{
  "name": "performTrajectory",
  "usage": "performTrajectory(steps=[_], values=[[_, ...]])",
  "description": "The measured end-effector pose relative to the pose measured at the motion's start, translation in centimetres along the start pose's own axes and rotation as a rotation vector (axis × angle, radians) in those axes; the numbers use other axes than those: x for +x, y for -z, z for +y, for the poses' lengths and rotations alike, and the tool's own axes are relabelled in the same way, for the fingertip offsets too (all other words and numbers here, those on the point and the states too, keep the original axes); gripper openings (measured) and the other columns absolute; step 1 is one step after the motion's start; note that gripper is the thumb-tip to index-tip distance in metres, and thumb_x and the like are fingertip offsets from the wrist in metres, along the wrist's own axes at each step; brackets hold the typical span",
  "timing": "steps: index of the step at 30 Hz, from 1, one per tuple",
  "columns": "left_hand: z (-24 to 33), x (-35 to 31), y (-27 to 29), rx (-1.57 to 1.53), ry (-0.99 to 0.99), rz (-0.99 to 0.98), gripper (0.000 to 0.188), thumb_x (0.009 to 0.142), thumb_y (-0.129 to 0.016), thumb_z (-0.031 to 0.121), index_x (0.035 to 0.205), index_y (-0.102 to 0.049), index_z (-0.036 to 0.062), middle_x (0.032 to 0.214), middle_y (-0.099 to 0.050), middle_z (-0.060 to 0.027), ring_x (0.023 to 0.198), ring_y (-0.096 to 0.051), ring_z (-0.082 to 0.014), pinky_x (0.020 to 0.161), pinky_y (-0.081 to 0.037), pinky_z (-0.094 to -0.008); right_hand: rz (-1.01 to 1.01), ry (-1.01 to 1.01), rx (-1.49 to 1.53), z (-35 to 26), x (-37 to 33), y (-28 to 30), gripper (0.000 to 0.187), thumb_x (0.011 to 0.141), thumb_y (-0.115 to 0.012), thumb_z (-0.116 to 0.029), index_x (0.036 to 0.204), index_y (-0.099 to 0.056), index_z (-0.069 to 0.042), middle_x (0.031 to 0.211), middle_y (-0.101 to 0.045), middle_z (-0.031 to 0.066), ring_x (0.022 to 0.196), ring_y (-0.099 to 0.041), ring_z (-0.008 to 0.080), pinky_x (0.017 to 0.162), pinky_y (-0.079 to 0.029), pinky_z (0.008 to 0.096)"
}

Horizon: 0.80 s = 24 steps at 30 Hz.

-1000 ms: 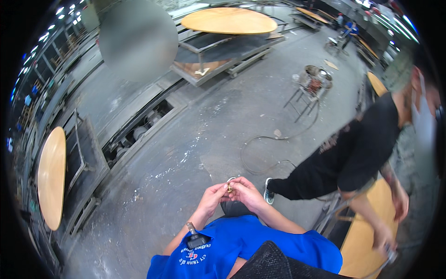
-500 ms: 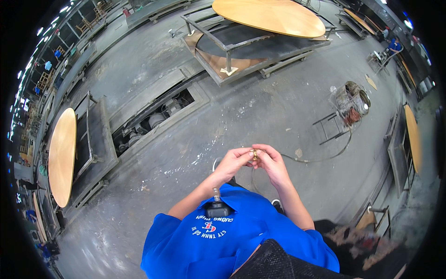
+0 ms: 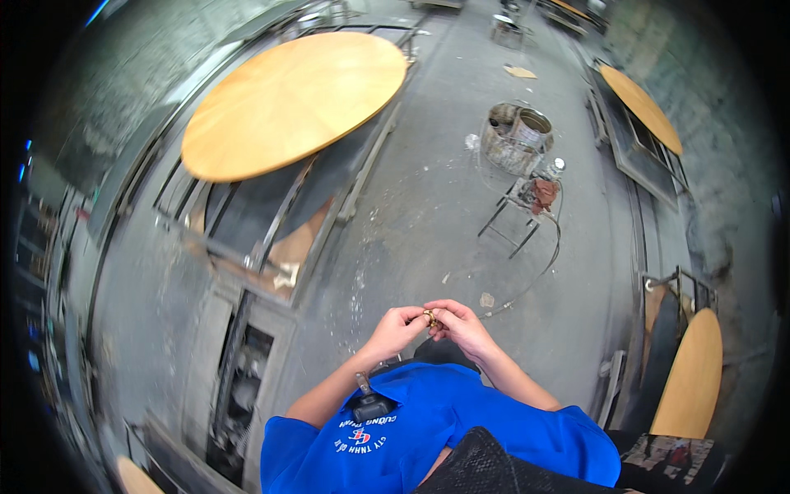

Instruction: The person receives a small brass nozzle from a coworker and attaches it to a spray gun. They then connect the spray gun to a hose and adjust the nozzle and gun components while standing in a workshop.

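In front of my chest, both hands meet around a small brass-coloured metal fitting (image 3: 430,318). My left hand (image 3: 392,334) pinches it from the left between thumb and fingers. From the other side, my right hand (image 3: 462,331) closes its fingertips on the same piece. Fingers cover much of it, so its full shape is hidden. A thin dark hose (image 3: 553,253) runs along the floor from a small stool toward the area beyond my right hand.
A metal-framed stool (image 3: 522,221) bears a reddish-brown cloth (image 3: 544,196), beside a stained drum (image 3: 508,148). A large oval wooden top (image 3: 296,105) lies on a rack at left; another oval top (image 3: 691,375) is at right. Machinery sits in a floor pit (image 3: 245,387) at lower left.
My view has swung to the right, so the stool, drum and racks appear farther left. Both hands still hold the brass fitting together, now lower in view.
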State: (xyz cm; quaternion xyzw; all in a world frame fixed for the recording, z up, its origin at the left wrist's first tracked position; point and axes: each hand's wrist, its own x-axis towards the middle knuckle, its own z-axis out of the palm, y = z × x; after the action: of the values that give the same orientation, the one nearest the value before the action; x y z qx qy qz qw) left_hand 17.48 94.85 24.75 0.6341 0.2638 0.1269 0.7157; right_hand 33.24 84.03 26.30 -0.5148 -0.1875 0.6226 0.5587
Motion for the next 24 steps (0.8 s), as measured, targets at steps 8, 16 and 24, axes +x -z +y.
performTrajectory(steps=[8,16,24], values=[[3.3,23.0,4.4,0.416,-0.007,-0.093,0.025,0.097,-0.060,0.017,0.103,-0.072,-0.0036,0.085,-0.074,-0.0064,0.078,-0.063,-0.0110,0.071,-0.051,-0.0298,0.191,0.081,0.233,-7.3,15.5,9.2,0.028,0.102,-0.055,-0.018,0.125,-0.061,-0.001,0.099,-0.067,0.0056,0.083,-0.066,0.0119,0.072,-0.055,0.0258],[12.2,47.0,10.9,0.143,-0.166,-0.079,0.022,0.101,-0.054,0.010,0.102,-0.069,-0.0058,0.086,-0.071,-0.0085,0.077,-0.066,-0.0138,0.072,-0.055,-0.0285,0.094,0.332,0.032,-25.2,35.3,15.6,0.029,0.098,-0.059,-0.028,0.115,-0.064,-0.005,0.087,-0.066,0.0033,0.075,-0.062,0.0098,0.061,-0.051,0.0269],[17.2,69.0,15.8,0.064,-0.184,0.117,0.020,0.097,-0.060,0.010,0.105,-0.070,-0.0056,0.091,-0.071,-0.0060,0.082,-0.063,-0.0093,0.071,-0.050,-0.0241,0.238,0.448,-0.113,-39.4,53.1,22.4,0.031,0.096,-0.061,-0.025,0.117,-0.063,-0.003,0.087,-0.066,0.0042,0.075,-0.061,0.0097,0.062,-0.050,0.0248]])
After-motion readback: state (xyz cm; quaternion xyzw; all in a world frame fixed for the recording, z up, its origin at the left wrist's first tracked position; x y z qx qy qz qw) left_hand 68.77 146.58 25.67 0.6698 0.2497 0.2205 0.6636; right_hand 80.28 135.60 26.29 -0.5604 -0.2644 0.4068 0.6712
